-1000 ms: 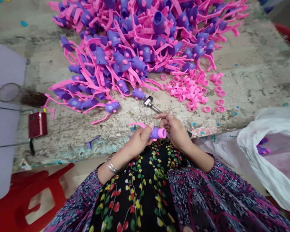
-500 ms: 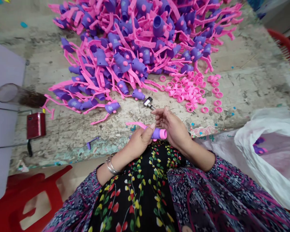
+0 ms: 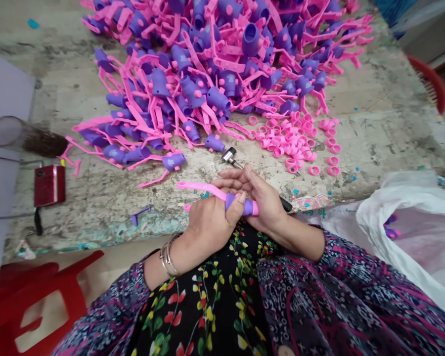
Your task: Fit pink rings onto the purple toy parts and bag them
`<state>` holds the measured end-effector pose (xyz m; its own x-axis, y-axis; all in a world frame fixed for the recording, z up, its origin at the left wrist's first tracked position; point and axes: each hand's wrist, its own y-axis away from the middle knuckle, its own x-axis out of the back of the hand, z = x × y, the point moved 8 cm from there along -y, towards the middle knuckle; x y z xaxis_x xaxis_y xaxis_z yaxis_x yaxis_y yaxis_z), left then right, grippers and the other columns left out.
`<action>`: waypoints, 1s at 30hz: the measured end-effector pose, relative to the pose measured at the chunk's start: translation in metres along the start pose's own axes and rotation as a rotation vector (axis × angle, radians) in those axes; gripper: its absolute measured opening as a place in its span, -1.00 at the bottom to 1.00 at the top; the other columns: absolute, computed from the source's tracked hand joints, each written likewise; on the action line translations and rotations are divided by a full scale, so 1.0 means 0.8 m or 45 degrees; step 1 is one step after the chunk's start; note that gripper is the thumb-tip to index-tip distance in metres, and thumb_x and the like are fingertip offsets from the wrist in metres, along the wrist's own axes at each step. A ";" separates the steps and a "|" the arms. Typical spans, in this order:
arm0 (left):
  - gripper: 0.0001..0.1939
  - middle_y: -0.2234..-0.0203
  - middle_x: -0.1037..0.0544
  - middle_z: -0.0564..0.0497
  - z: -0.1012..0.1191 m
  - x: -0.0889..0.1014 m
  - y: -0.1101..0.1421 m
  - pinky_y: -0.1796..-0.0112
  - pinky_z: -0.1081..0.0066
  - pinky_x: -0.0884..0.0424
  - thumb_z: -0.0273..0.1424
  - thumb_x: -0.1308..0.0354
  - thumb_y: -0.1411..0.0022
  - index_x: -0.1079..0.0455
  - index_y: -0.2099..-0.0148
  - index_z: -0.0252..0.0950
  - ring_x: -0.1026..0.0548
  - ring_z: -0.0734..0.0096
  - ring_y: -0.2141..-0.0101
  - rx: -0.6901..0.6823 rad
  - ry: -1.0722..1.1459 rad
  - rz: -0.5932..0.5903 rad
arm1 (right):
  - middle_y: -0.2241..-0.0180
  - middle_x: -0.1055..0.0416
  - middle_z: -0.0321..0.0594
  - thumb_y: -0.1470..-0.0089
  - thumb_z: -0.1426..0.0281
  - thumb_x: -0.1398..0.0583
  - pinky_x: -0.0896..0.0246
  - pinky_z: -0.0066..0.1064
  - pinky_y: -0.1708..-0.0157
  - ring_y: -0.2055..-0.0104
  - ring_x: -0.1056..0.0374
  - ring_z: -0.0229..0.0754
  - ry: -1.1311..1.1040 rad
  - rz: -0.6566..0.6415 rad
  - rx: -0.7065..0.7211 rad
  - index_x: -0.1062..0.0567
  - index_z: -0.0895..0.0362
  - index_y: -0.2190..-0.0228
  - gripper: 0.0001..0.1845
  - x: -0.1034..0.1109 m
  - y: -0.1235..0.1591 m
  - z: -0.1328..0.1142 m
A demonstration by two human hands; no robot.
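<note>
My left hand (image 3: 211,222) is closed around a purple plastic piece (image 3: 233,200) with long pink arms. A pink ring (image 3: 255,207) is fitted on the piece's right end. My right hand (image 3: 261,195) lies alongside, fingers stretched out, its palm touching the ringed end. Just beyond my hands lies a hammer-like tool (image 3: 229,155) with a metal head; its black handle end shows right of my right hand, and its middle is hidden. Loose pink rings (image 3: 282,136) are heaped farther right.
A large pile of purple-and-pink pieces (image 3: 193,89) covers the table's back. At left stand a glass (image 3: 7,133) and a dark red box-shaped device (image 3: 49,185). A small purple part (image 3: 141,215) lies near the front edge. A white bag (image 3: 371,207) hangs open at right.
My left hand has turned the piece, showing more of its pink arms. My right palm has come against the ringed end, and its fingers now stretch out behind the piece.
</note>
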<state>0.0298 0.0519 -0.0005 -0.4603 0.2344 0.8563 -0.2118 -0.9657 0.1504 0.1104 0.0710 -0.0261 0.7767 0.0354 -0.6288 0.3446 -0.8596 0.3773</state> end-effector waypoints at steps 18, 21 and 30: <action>-0.36 0.41 -0.57 -0.13 -0.006 -0.037 0.004 0.45 0.35 -0.22 0.03 0.32 -0.40 -0.44 0.04 -0.29 -0.53 0.10 0.42 0.120 -0.064 -0.309 | 0.49 -0.48 -0.35 -0.17 0.07 -0.14 -0.26 -0.43 0.40 0.47 -0.38 -0.25 0.069 0.071 0.013 -0.30 0.01 0.13 -0.67 0.026 0.000 0.029; -0.37 0.35 -0.59 -0.14 -0.008 -0.033 0.001 0.43 0.34 -0.23 0.02 0.32 -0.40 -0.42 -0.02 -0.29 -0.53 0.11 0.39 0.103 0.017 -0.248 | 0.50 -0.47 -0.35 -0.20 0.07 -0.12 -0.27 -0.42 0.40 0.49 -0.37 -0.25 0.067 0.065 0.003 -0.32 0.01 0.13 -0.67 0.025 -0.004 0.026; -0.41 0.65 -0.36 0.05 -0.025 -0.044 -0.013 0.48 0.42 -0.21 0.06 0.24 -0.36 -0.25 0.50 -0.24 -0.33 0.36 0.55 0.220 0.813 -0.250 | 0.26 -0.52 -0.16 -0.18 -0.15 0.00 -0.36 -0.23 0.14 0.21 -0.44 -0.13 0.116 0.083 -0.033 -0.47 0.06 0.15 -0.41 0.029 -0.008 -0.007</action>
<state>0.0309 0.0557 -0.0421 -0.8564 0.3756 0.3543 -0.2270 -0.8901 0.3952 0.1293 0.0802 -0.0395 0.8425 0.0269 -0.5381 0.3042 -0.8481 0.4338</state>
